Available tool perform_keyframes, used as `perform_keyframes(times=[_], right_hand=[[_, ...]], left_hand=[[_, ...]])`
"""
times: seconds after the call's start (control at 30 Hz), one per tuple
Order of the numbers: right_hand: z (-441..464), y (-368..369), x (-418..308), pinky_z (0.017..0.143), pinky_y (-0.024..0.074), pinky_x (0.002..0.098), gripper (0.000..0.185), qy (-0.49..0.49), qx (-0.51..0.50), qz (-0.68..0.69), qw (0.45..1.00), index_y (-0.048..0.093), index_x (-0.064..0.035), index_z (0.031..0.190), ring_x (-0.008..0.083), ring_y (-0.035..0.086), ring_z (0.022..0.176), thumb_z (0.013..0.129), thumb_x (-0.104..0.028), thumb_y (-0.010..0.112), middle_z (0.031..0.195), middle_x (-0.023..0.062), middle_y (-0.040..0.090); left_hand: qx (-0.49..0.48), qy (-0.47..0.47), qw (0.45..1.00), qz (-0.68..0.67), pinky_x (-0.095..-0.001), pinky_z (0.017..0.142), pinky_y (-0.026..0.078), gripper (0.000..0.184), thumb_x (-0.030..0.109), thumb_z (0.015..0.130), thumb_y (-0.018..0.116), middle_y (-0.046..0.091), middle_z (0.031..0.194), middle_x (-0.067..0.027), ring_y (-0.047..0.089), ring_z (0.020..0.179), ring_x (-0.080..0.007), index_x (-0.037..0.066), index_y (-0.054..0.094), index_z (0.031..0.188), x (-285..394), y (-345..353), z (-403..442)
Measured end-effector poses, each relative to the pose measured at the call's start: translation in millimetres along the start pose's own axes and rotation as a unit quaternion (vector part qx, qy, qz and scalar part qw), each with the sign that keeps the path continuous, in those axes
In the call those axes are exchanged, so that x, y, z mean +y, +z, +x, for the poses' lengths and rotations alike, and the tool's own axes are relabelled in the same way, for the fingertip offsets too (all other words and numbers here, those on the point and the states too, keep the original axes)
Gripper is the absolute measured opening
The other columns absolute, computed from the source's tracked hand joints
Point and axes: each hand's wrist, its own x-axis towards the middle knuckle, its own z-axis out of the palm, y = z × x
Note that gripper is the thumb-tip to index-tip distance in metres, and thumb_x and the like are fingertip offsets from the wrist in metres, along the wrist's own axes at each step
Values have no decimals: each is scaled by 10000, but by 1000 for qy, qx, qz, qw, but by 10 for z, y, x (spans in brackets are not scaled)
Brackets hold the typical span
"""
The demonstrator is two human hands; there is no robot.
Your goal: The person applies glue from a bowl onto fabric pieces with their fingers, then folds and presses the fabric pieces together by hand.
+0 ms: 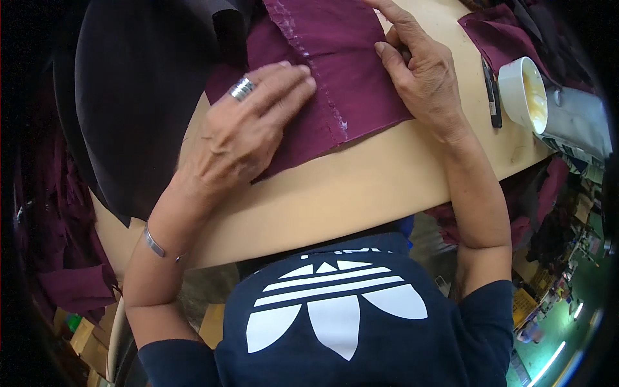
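Observation:
A maroon cloth (348, 71) lies on the tan table, with a whitish streaky line running down it. My left hand (248, 119), wearing a silver ring, rests on the cloth left of that line, its fingers held together and nothing visible in them. At the cloth's right edge is my right hand (419, 71), its index finger stretched upward and its thumb apart, holding nothing. Beside my right hand stand a white bowl (509, 90) with pale yellowish contents and a dark slim tool (492, 97).
Black fabric (135, 97) covers the table's left part. More maroon cloth (77, 287) hangs at the far left, and another maroon piece (496, 32) lies at the upper right. The tan table's (322, 206) near edge runs in front of my body.

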Motion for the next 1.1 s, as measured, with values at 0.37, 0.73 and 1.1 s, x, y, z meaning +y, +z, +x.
perform_keyframes(times=[0.37, 0.73, 1.1], right_hand=[[9, 16, -14, 596, 458, 284, 571, -7, 4, -13, 1000, 495, -106, 1304, 177, 532, 596, 770, 90, 546, 738, 109, 570], [-252, -180, -316, 797, 465, 353, 459, -253, -40, -115, 960, 579, -120, 1200, 243, 586, 907, 749, -36, 613, 985, 88, 630], [-482, 144, -400, 816, 518, 376, 384, -327, -37, -113, 938, 643, -113, 1105, 212, 633, 788, 721, -122, 656, 836, 87, 627]], left_hand=[[12, 54, 998, 15, -340, 914, 499, 413, -28, 751, 506, 584, 1179, -109, 578, 1076, -278, 46, 609, 1144, -78, 24, 37], [46, 3, 999, 2, -361, 924, 474, 429, -50, 733, 539, 581, 1180, -77, 562, 1090, -268, 97, 620, 1128, -143, 42, 59], [67, -18, 997, -28, -365, 920, 467, 398, -41, 738, 560, 588, 1180, -74, 560, 1094, -256, 64, 611, 1118, -142, 76, 57]])
